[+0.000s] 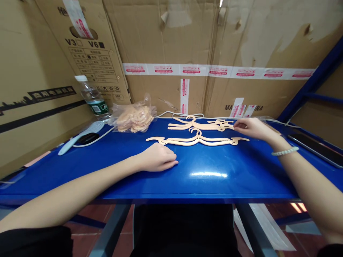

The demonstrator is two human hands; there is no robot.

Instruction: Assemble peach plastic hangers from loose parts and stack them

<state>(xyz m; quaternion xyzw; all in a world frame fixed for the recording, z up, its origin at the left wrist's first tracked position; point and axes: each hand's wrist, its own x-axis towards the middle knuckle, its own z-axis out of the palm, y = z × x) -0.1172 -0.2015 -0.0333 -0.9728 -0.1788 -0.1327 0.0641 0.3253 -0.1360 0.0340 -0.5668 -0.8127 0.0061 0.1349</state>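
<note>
A peach-coloured folding clothes hanger (pixel 184 142) lies spread out on the blue table, its hook at the middle pointing away from me. Just in front of its left arm, my left hand (pixel 158 157) rests on the tabletop with fingers curled in and nothing seen in them. Behind that hanger is a second hanger (pixel 206 126) of the same colour. The fingertips of my right hand (pixel 250 127) pinch the right end of this second one. Small loose peach pieces (pixel 221 122) lie against its right arm, partly overlapping it.
A clear plastic bag of peach parts (pixel 135 117) sits at the back left, beside a water bottle (pixel 93 98). A pale blue brush (pixel 80 137) and a black oval object (pixel 89 138) with a white cable lie further left. A phone (pixel 317 148) lies far right. Cardboard (pixel 166 46) walls the back.
</note>
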